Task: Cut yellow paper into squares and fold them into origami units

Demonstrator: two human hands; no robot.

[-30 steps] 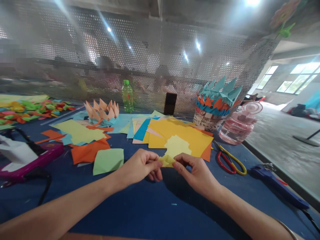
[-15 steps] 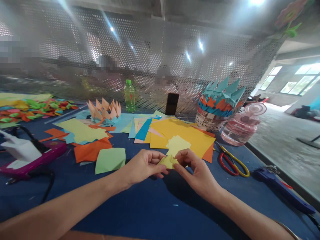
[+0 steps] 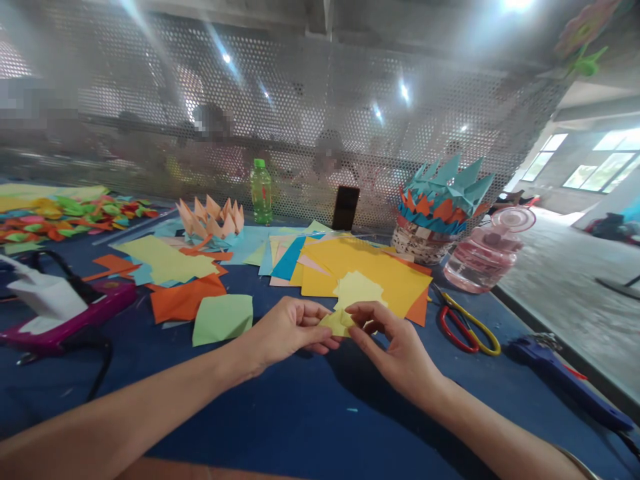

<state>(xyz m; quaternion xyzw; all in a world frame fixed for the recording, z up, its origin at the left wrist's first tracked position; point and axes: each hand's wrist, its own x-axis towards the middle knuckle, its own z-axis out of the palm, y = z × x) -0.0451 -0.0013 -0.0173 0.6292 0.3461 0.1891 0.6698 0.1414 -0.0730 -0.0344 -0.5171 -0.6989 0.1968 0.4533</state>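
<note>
A small folded piece of yellow paper (image 3: 339,323) is held between both hands, just above the blue table. My left hand (image 3: 295,327) pinches its left end with thumb and fingers. At its right end, my right hand (image 3: 385,333) grips it between thumb and forefinger. Right behind the fingers lies a stack of pale yellow paper squares (image 3: 359,291), on top of larger yellow-orange sheets (image 3: 320,280). A pale green paper square (image 3: 223,320) rests on the table left of my left hand.
Red-and-yellow scissors (image 3: 467,327) and a blue glue gun (image 3: 570,380) lie to the right, near a pink bottle (image 3: 483,260). Folded-paper crowns (image 3: 213,223), a green bottle (image 3: 261,193) and a phone (image 3: 345,208) stand behind. A purple power strip (image 3: 107,303) is at left.
My right forefinger has shifted slightly left over the top of the folded yellow paper. Both hands keep hold of it, and the view has moved a little.
</note>
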